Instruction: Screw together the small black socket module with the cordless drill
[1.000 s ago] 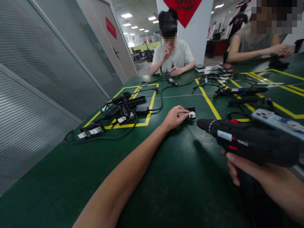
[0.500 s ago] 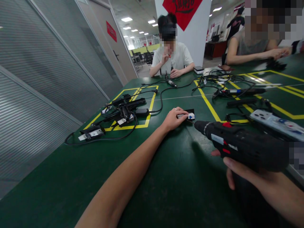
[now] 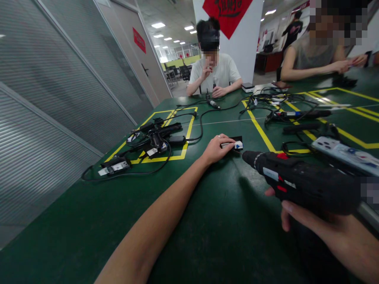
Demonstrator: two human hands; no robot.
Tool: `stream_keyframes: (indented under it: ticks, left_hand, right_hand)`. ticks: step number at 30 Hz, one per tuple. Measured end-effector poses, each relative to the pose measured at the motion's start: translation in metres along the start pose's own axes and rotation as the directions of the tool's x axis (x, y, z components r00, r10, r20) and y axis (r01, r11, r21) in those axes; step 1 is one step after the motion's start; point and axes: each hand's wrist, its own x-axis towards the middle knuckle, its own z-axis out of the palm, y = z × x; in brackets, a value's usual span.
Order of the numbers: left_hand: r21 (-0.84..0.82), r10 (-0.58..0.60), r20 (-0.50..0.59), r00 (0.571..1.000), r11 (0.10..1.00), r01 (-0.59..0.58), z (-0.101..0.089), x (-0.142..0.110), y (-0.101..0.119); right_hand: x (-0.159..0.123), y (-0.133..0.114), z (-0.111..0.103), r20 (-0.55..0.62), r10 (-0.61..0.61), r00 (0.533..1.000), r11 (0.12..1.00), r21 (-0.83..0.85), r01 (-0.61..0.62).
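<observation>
My right hand (image 3: 314,221) is wrapped round the grip of a black cordless drill (image 3: 299,177) with red buttons. The drill's chuck points left, with its tip just right of a small white and blue piece (image 3: 237,145) on a black base. My left hand (image 3: 218,148) is closed over that piece and holds it down against the green table (image 3: 201,221). Its fingers cover most of the piece, so its kind does not show. Whether the drill bit touches it, I cannot tell.
Black devices with cables (image 3: 156,138) lie at the left inside yellow tape. More cables (image 3: 278,96) and a pale patterned case (image 3: 343,152) are at the right. Across the table sit a person in a white shirt (image 3: 231,67) and another in a grey top (image 3: 310,53).
My right thumb and wrist have shifted slightly on the drill, which stays almost in place. My left hand has not moved. The people opposite have moved their hands a little.
</observation>
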Motion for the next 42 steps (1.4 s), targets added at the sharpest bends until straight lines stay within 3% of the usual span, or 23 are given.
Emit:
stream_keyframes:
  ticks: [3,8,31,42]
  left_hand:
    - [0.003,0.001,-0.004,1.000,1.000,-0.001,0.000,0.000,0.000]
    - [-0.010,0.018,-0.001,1.000,1.000,-0.018,0.000,0.000,-0.002]
    - [-0.040,-0.013,0.008,1.000,0.999,0.013,-0.002,0.001,-0.002]
    - [-0.042,-0.039,0.031,0.999,0.998,0.041,-0.004,0.001,0.000]
  right_hand:
    - [0.001,-0.003,-0.001,-0.027,-0.051,0.998,0.995,-0.082,0.048]
    - [0.002,-0.011,0.001,-0.005,-0.102,0.995,0.994,-0.023,0.102]
    - [0.005,-0.017,0.001,-0.084,-0.036,0.996,0.999,-0.038,0.033]
    - [0.004,-0.017,0.002,-0.055,-0.009,0.998,1.000,-0.025,0.007]
